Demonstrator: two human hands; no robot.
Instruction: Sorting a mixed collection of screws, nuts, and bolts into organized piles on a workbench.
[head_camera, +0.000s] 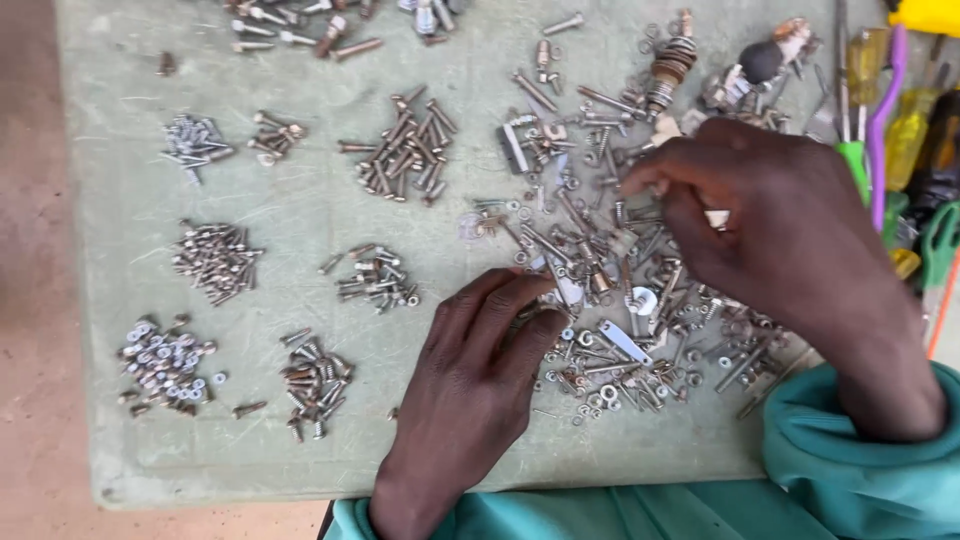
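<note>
**Operator:** I read the scene from the head camera. The left hand (470, 385) rests palm-down on the pale green board (300, 210), fingertips touching the near edge of the mixed hardware heap (610, 300). The fingers lie together and curled; whether a piece sits under them I cannot tell.

**Supervisor:** And the other hand?

**Operator:** The right hand (780, 235) hovers over the far side of the heap, thumb and forefinger drawn close at the tips. Whether they pinch a small part I cannot tell; the tips are partly hidden.

**Supervisor:** Where do picked pieces belong?

**Operator:** In my judgement, in the separate small piles to the left: long brown bolts (405, 150), short silver screws (215, 260), washers and nuts (160, 360), dark rusty screws (315, 380). These stand well apart from one another.

**Supervisor:** Procedure for a clean pick?

**Operator:** I advise spreading the heap flat with the left fingertips, isolating one piece, then pinching it by the shank, not the head. Keep the sleeve (860, 460) lifted off the board so it does not drag loose washers. Keep clear of the screwdriver handles (880, 120) at the right edge.
</note>
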